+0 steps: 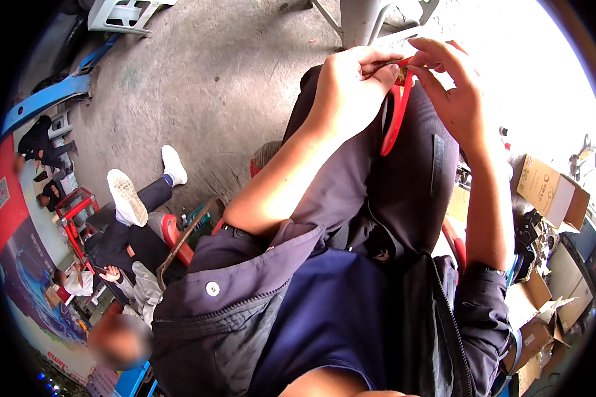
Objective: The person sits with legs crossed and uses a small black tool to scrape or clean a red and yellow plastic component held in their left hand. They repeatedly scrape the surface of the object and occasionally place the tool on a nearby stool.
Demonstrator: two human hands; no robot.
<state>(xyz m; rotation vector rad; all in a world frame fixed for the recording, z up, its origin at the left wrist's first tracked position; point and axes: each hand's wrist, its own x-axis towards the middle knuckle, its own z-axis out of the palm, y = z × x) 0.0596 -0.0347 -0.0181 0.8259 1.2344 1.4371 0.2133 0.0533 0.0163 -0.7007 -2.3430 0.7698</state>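
Note:
Above my knees, both hands come together on a glossy red curved strip (395, 122), perhaps a band or loop. Its lower part hangs down over my dark trousers. My left hand (356, 89) is closed, thumb and fingers pinching the strip's upper end. From the other side, my right hand (449, 83) pinches the same end with thumb and forefinger, its other fingers bent. A small brownish-gold patch (402, 77) shows between the fingertips; I cannot make out what it is.
Beyond my knees stands a grey stool (361, 23) on the concrete floor (238, 73). Opened cardboard boxes (546, 192) and mixed parts pile up on the right. To the left sits a person in white shoes (127, 197), with a blue metal beam (46, 102) farther off.

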